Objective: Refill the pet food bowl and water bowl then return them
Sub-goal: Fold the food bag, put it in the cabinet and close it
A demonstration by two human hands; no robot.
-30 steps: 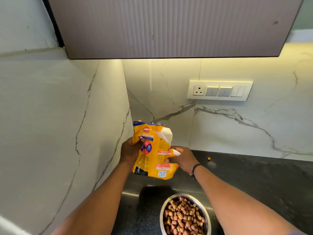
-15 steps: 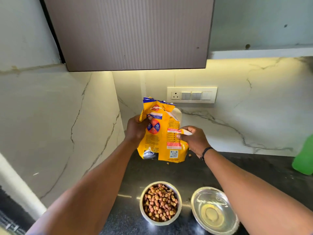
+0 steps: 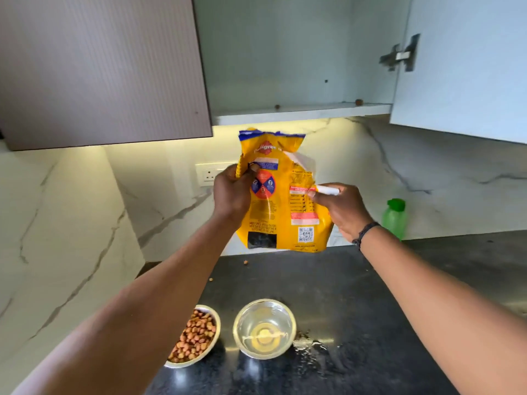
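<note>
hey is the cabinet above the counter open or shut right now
Open. The cabinet door is swung out to the right, hinge exposed, and the pale interior and its shelf are visible.

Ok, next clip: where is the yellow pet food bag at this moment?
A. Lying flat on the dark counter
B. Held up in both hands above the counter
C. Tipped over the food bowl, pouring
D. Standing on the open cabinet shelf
B: the left hand and right hand grip the yellow bag by its sides, upright, clear of the counter and below the cabinet shelf.
</note>
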